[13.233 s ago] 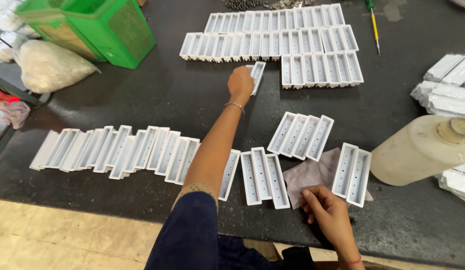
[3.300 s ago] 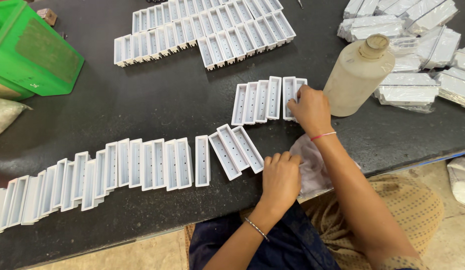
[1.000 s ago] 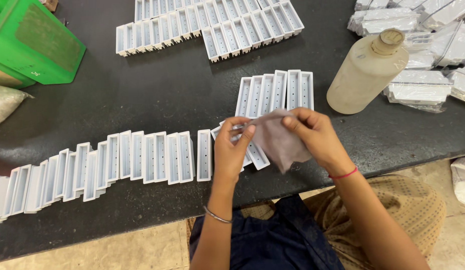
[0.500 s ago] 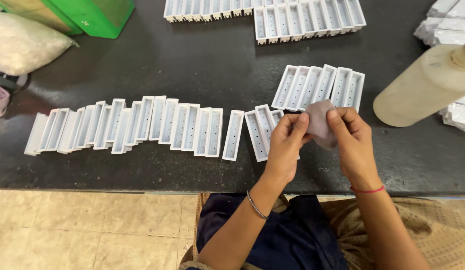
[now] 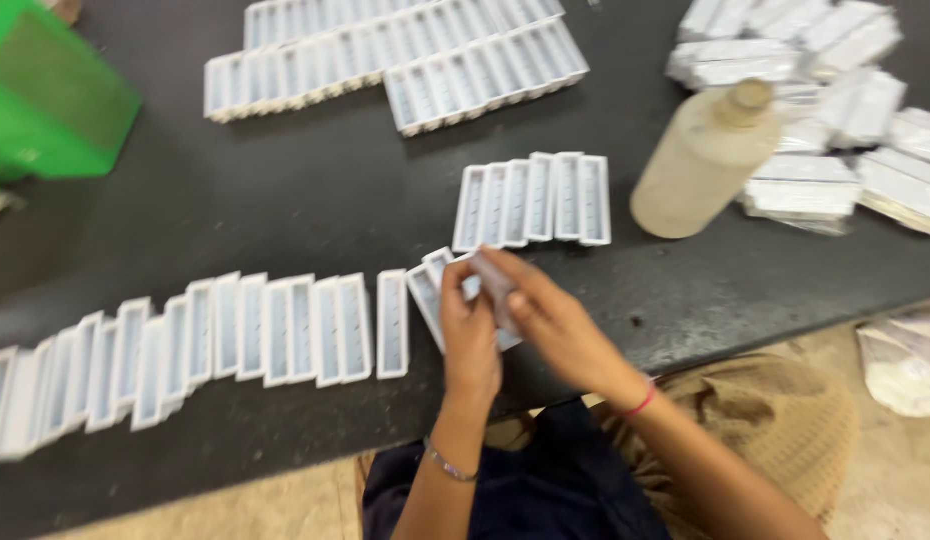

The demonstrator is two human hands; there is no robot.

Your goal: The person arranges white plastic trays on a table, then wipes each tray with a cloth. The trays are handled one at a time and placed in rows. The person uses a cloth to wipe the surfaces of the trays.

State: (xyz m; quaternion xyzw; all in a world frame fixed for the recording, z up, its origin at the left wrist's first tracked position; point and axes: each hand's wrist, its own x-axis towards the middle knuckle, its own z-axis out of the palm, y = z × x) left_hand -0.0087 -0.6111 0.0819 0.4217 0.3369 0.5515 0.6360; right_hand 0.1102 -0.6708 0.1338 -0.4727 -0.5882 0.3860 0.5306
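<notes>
Your left hand (image 5: 470,335) and right hand (image 5: 550,320) together, pinching folded cloth (image 5: 493,285) beside beige bottle (image 5: 707,160): soft, light; grip by edges.

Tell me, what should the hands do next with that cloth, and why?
Probably press the cloth onto one of the white trays lying just under the hands. Both the left hand and right hand pinch the cloth right above those trays, and the picture is too blurred to tell more.
</notes>
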